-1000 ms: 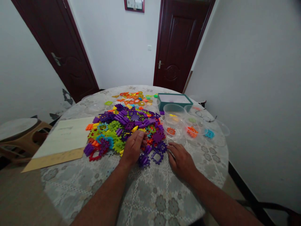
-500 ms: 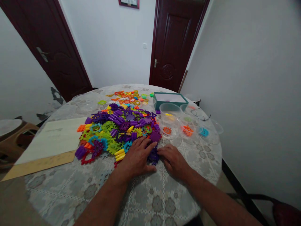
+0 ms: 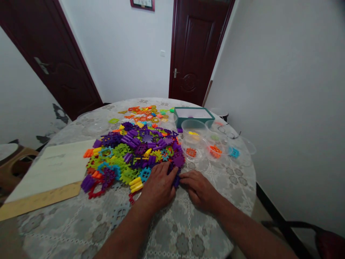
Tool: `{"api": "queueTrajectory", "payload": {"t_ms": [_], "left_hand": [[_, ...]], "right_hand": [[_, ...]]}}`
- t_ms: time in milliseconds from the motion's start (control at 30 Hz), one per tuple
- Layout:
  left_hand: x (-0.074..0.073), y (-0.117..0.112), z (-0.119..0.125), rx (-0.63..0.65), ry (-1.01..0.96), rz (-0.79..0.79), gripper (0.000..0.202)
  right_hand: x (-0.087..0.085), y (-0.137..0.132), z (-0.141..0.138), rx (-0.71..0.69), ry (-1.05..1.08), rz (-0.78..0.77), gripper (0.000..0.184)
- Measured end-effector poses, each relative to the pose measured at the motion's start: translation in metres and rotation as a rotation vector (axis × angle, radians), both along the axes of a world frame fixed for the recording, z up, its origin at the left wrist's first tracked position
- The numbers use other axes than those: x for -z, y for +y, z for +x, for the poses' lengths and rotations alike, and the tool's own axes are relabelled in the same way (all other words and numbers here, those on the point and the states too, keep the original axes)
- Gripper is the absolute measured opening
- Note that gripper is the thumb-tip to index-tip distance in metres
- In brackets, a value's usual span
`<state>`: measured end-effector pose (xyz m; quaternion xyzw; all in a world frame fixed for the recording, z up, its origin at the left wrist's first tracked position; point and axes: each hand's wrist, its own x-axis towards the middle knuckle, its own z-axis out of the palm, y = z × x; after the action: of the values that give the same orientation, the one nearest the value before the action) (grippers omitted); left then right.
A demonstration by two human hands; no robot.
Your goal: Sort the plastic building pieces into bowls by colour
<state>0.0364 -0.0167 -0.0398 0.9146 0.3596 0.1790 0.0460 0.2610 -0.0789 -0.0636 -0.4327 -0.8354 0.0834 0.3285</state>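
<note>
Pieces of purple plastic (image 3: 176,181) lay at the near right edge of the heap (image 3: 129,151), between my two hands and partly under them. A second earlier several of them sat bare on the cloth (image 3: 167,230), while my left hand (image 3: 161,183) was half curled against the heap; now that hand had come down flatter and covered most of them. Its fingers lay close together, palm downward, and the thumb, stretched out sideways half a second before, had drawn in. Whether I pinched anything beneath that palm I could not tell. My right hand (image 3: 198,185) had stayed just beside, fingers bent and pressed together, their tips at the purple edge; whether they held a piece could not be made out either. Left of my left hand rested yellow tubes (image 3: 136,184) and a blue lattice (image 3: 145,174), which that hand and arm had mostly hidden a second earlier. A grey piece (image 3: 120,214) nearer me showed more plainly than before. Beyond my right hand the clear tubs (image 3: 201,151) stood as they had, near the green box (image 3: 178,121), an orange piece (image 3: 191,152) showing in one.
</note>
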Motion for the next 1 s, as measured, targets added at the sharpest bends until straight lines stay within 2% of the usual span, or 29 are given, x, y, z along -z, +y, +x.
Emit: {"api": "queueTrajectory", "payload": {"t_ms": [300, 533, 600, 767, 1000], "left_hand": [[-0.0024, -0.0018, -0.0007, -0.011, -0.021, 0.002, 0.070], [-0.0022, -0.0011, 0.0008, -0.051, -0.004, -0.036, 0.090], [-0.0017, -0.0013, 0.0015, -0.072, 0.002, -0.023, 0.086], [0.0004, 0.0005, 0.0019, -0.088, 0.030, 0.017, 0.058], [-0.0018, 0.0041, 0.0030, -0.057, 0.050, 0.033, 0.055]], "right_hand": [[-0.0007, -0.0007, 0.0018, -0.020, -0.092, -0.049, 0.053], [-0.0038, -0.0040, -0.0011, -0.005, -0.097, -0.045, 0.052], [-0.0050, -0.0049, -0.0021, -0.006, -0.085, -0.060, 0.051], [-0.0053, -0.0054, -0.0055, 0.016, -0.078, -0.062, 0.057], [0.0019, -0.0031, -0.0072, 0.030, -0.018, -0.079, 0.065]]}}
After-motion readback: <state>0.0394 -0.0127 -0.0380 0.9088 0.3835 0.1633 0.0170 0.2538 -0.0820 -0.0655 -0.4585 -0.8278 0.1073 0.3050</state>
